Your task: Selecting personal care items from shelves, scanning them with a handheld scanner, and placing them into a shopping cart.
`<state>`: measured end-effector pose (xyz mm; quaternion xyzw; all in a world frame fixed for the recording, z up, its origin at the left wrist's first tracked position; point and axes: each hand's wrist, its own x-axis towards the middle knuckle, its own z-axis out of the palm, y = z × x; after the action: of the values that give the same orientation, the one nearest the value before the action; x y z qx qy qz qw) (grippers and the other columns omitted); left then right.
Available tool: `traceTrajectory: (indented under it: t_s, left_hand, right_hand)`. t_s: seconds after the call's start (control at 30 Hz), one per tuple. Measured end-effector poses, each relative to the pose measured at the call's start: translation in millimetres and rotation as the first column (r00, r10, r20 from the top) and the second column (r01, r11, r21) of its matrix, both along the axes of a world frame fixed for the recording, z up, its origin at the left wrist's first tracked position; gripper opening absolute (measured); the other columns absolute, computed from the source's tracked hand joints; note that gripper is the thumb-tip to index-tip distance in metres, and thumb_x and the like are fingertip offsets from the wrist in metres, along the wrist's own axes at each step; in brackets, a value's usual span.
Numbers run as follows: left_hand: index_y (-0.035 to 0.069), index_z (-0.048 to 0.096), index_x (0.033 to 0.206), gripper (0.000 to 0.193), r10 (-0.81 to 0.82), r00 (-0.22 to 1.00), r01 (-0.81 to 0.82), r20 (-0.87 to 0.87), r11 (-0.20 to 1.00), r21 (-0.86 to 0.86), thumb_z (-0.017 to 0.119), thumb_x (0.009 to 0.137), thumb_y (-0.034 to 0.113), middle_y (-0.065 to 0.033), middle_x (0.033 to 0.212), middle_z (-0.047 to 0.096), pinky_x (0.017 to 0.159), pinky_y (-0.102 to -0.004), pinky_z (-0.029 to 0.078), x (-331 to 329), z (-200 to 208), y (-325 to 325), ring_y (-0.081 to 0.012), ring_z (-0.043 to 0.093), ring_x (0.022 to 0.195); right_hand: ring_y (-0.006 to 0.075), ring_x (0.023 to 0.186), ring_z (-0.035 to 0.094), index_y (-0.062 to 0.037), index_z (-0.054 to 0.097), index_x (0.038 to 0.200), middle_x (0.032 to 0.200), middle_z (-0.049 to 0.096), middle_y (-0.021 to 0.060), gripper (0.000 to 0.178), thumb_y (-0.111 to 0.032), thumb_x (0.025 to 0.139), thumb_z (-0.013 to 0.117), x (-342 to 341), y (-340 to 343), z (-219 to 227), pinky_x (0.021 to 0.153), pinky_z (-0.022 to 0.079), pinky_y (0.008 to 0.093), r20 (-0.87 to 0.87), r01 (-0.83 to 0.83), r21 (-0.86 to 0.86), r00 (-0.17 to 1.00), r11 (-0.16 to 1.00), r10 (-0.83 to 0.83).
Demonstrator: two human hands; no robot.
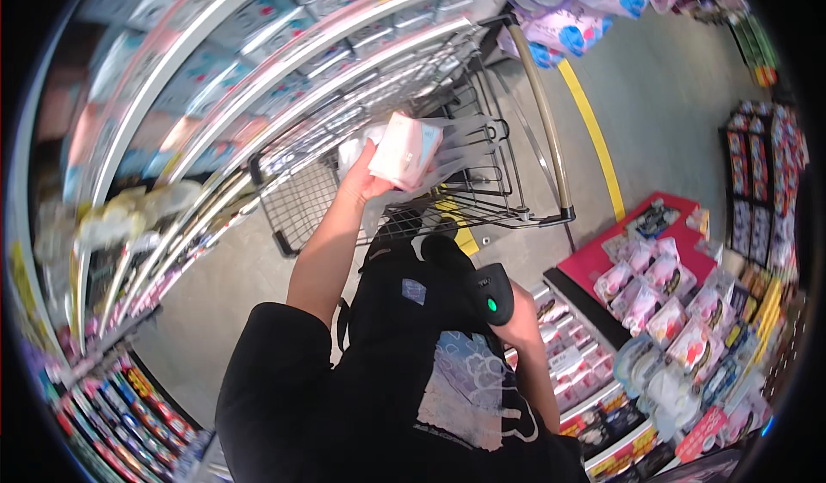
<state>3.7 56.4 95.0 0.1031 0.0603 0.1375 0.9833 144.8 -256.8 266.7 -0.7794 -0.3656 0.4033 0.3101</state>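
My left hand (366, 178) is closed around a small pale pink and white package (406, 152), blocky in shape, and holds it up over the shopping cart. What the package contains I cannot tell. A thin whitish plastic bag (469, 143) hangs in the cart just behind it. Close to my body on the right, my right hand (518, 318) grips a black handheld scanner (490, 294) with a green light lit on it. Its fingers are partly hidden behind the scanner. The black wire shopping cart (301, 199) stands in front of me, its bar handle (540, 113) on the right.
Tall shelves (176, 79) of packaged goods line the left, close to the cart. At right, a red-topped display (637, 225) carries several pink and white packs. Large purple and white packs (559, 10) sit at the top. A yellow line (594, 139) runs along the grey floor.
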Motion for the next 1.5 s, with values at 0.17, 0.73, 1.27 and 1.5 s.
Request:
traceTrajectory:
  t_s: [0.17,0.73,1.27,1.5]
  left_hand:
    - [0.002,0.036,0.140,0.069,0.287,0.925,-0.179,-0.249,0.908,0.379,0.064,0.086,0.034,-0.0162,0.128,0.056,0.094,-0.0452,0.052,-24.7,78.2,-34.2,-0.0281,0.059,0.114]
    - [0.001,0.037,0.141,0.083,0.319,0.919,-0.207,-0.233,0.892,0.403,0.077,0.078,0.037,-0.0136,0.135,0.052,0.103,-0.0443,0.044,-75.4,111.3,-119.7,-0.0275,0.054,0.122]
    - [0.003,0.031,0.144,0.087,0.461,0.887,-0.392,-0.020,0.776,0.494,0.080,0.076,0.029,-0.0121,0.137,0.050,0.104,-0.0403,0.044,-150.8,140.4,-117.0,-0.0242,0.050,0.126]
    - [0.004,0.034,0.142,0.079,0.483,0.874,-0.454,0.050,0.776,0.439,0.077,0.080,0.028,-0.0125,0.136,0.052,0.104,-0.0399,0.044,-227.7,99.8,-99.5,-0.0247,0.053,0.123]
  right_hand:
    - [0.0369,0.082,0.063,-0.0025,0.061,0.101,0.090,0.064,0.0168,0.033,-0.009,0.070,0.071,21.1,7.2,-1.1,0.073,0.049,0.0362,-0.092,-0.172,0.223,0.976,0.960,0.197]
    - [0.0164,0.069,0.061,0.0001,0.060,0.096,0.080,0.064,0.0079,0.020,-0.009,0.081,0.069,38.2,-36.5,22.3,0.065,0.048,0.0290,-0.514,0.001,0.388,0.831,0.922,0.215]
    - [0.0147,0.063,0.057,-0.0013,0.059,0.091,0.074,0.058,0.0062,0.008,-0.007,0.087,0.062,-44.2,-12.2,52.8,0.061,0.047,0.0289,-0.643,-0.065,0.335,0.713,0.940,0.278]
    - [0.0162,0.061,0.056,0.0011,0.057,0.095,0.071,0.058,0.0088,0.013,-0.004,0.084,0.061,-117.5,9.6,65.1,0.059,0.045,0.0300,-0.581,-0.134,0.336,0.750,0.932,0.317]
